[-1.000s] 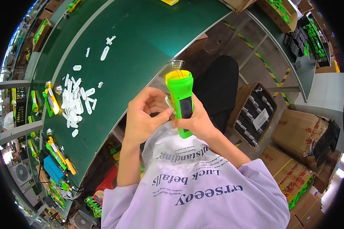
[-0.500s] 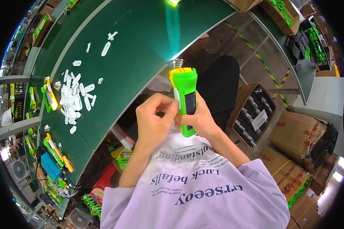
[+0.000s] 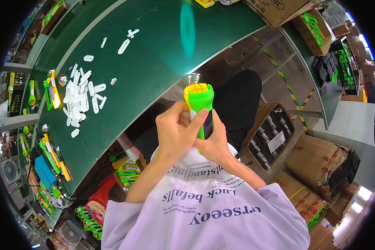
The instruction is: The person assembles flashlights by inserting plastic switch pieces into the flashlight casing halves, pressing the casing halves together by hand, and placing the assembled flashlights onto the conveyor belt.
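A green and yellow flashlight (image 3: 203, 97) stands upright between my hands, just off the table's near edge. Its clear reflector (image 3: 192, 78) sits loose above the open head, with thin wires between. My left hand (image 3: 176, 128) is closed round the flashlight's left side, thumb across the front. Lower down, my right hand (image 3: 216, 143) grips the body from the right and partly hides its dark panel. An oval teal light patch shows on the green table (image 3: 150, 46) beyond the reflector.
White plastic pieces (image 3: 77, 98) lie heaped on the table's left part. Flashlight bodies (image 3: 53, 90) and a blue box (image 3: 45, 171) are farther left. A carton of black parts (image 3: 271, 135) stands to my right, near taped cartons (image 3: 316, 156). A red stool (image 3: 102, 200) is lower left.
My left hand has moved from a pinch at the flashlight's side to a fuller hold with its thumb over the front. The flashlight sits slightly lower, and the light on the table has shrunk.
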`<state>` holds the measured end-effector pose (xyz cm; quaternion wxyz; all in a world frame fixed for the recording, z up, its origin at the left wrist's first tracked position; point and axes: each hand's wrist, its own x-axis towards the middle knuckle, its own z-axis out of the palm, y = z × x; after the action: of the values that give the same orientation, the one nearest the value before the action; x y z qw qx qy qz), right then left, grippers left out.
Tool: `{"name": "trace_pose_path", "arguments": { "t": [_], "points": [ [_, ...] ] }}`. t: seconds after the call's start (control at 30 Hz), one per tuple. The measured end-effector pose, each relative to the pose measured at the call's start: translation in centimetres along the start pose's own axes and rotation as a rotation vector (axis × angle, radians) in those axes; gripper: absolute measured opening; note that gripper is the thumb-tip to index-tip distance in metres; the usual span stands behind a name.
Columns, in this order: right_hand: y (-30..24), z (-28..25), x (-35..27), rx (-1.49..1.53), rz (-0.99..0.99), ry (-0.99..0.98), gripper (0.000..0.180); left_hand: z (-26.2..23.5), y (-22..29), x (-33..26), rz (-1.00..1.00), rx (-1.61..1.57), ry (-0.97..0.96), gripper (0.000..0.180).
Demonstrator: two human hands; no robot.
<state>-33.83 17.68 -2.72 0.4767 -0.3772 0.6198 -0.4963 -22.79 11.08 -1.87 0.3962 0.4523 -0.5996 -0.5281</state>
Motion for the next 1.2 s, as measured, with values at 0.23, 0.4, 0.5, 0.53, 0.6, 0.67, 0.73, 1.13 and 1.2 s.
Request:
{"name": "trace_pose_path", "arguments": {
  "t": [0.23, 0.4, 0.5, 0.53, 0.6, 0.67, 0.73, 1.13, 1.2],
  "points": [
    [-0.2, -0.2, -0.3, -0.149, -0.099, -0.019, 0.047, 0.0, 0.6, 0.4, 0.056, 0.005, -0.037, 0.036],
    [-0.2, 0.0, -0.3, -0.145, -0.141, -0.02, 0.048, -0.1, 0.9, 0.4, 0.075, -0.046, -0.041, 0.035],
    [0.2, -0.1, -0.3, -0.169, -0.184, 0.002, 0.047, -0.5, 0.9, 0.3, 0.018, -0.02, -0.088, 0.039],
    [0.4, -0.1, -0.3, -0.183, -0.21, 0.024, 0.047, -0.6, 0.8, 0.2, -0.021, 0.003, -0.124, 0.043],
    [1.0, 0.0, -0.4, -0.209, -0.298, 0.036, 0.047, -0.7, 1.1, 0.4, 0.044, -0.018, -0.124, 0.046],
    [1.1, 0.1, -0.5, -0.236, -0.385, 0.048, 0.047, -0.4, 1.7, 0.4, 0.089, -0.014, -0.071, 0.051],
    [0.9, 0.3, -0.6, -0.197, -0.394, 0.032, 0.047, -0.6, 2.0, 0.2, 0.115, 0.0, -0.059, 0.051],
    [1.8, -0.5, -0.6, -0.231, -0.425, 0.018, 0.046, -0.1, 2.0, -0.1, 0.257, 0.065, -0.013, 0.056],
    [2.4, -0.3, -0.4, -0.227, -0.453, 0.055, 0.045, -0.1, 1.9, -0.1, 0.3, 0.024, -0.009, 0.056]
  ]
}}
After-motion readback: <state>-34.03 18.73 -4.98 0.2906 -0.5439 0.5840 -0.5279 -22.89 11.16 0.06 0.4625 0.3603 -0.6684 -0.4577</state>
